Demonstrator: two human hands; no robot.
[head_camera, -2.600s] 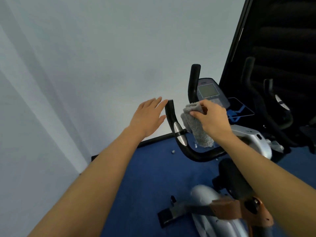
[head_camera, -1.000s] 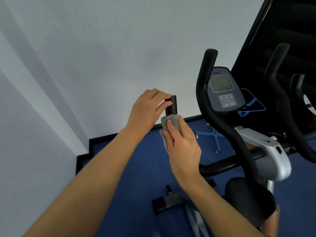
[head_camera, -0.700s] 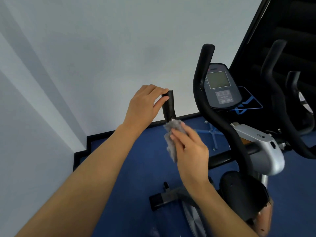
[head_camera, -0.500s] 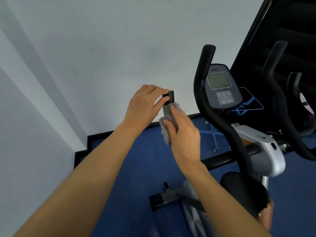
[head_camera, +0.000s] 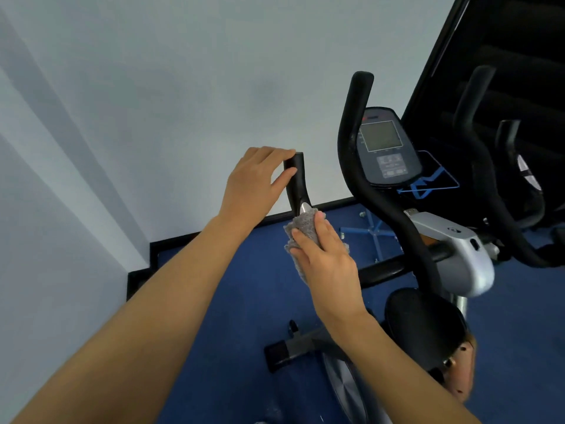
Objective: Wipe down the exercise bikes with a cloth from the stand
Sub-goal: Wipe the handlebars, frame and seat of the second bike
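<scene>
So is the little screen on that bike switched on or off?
Apparently off: the console screen is a blank grey-green panel with no visible digits, though small figures could be blurred out.

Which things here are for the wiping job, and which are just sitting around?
For the job:
- grey cloth, held in the right hand
- left handlebar, gripped near its top by the left hand
- right handlebar
- bike console

Just sitting around:
- blue stand on the floor
- blue carpet
- white wall
</scene>
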